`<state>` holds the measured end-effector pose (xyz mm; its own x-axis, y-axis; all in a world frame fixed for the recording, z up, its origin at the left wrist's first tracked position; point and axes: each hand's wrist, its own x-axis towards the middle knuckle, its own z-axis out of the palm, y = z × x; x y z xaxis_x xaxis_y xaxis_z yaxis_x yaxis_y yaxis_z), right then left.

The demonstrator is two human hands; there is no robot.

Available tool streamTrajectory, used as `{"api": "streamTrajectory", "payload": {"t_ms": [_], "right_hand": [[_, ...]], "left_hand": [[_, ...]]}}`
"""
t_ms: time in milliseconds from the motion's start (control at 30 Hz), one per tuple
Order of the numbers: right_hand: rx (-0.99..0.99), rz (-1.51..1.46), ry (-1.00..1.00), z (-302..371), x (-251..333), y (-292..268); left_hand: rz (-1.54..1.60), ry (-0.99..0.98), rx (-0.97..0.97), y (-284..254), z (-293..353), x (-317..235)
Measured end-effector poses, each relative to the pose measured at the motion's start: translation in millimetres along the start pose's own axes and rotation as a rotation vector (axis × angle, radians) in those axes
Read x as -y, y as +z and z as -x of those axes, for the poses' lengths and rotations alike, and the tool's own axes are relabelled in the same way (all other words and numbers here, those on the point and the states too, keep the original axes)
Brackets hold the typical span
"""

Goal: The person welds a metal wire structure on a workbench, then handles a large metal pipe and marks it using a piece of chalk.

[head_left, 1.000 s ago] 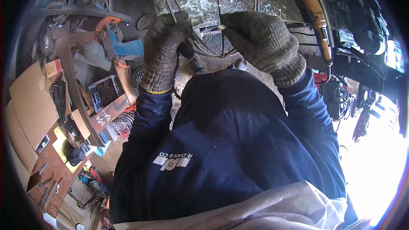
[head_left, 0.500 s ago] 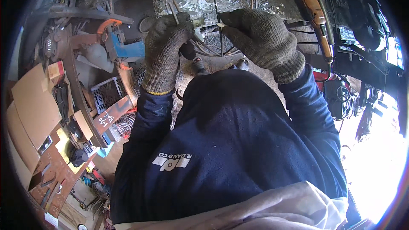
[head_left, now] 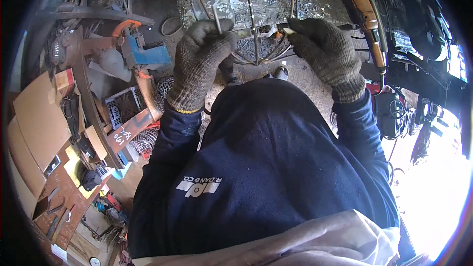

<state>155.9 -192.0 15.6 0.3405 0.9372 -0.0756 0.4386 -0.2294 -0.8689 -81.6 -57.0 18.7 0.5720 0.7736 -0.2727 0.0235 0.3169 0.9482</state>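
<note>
My left hand [head_left: 204, 61], in a grey-brown knitted work glove, is closed around a thin metal rod [head_left: 216, 18] that sticks up past the thumb. To its right, my right hand [head_left: 325, 54], gloved alike, pinches a small whitish piece [head_left: 288, 31] whose kind I cannot make out. Between and beyond both hands stands a round wire frame [head_left: 255, 44] of bent metal rods, with a light-and-dark banded upright in its middle. The right fingertips are close to the frame's right side; whether they touch it I cannot tell.
Beneath the frame's far part lies a worn metal work surface [head_left: 315, 0] strewn with dark scraps. An orange-brown long-bodied power tool [head_left: 362, 5] lies at the right. To the left are a blue vise-like tool [head_left: 148, 55], a plastic crate [head_left: 123, 108] and cardboard [head_left: 39, 123].
Both hands have shifted to the right. The rod has travelled with my left hand, and my right hand has drawn the whitish piece away from the banded upright.
</note>
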Motion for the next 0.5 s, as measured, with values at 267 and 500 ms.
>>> {"api": "streamTrajectory", "payload": {"t_ms": [267,500], "right_hand": [[-0.065,-0.055,0.035,23,-25,8],[-0.105,-0.107,-0.001,26,-28,9]], "left_hand": [[-0.268,0.046,0.075,5,-12,9],[-0.192,0.037,0.067,10,-12,4]]}}
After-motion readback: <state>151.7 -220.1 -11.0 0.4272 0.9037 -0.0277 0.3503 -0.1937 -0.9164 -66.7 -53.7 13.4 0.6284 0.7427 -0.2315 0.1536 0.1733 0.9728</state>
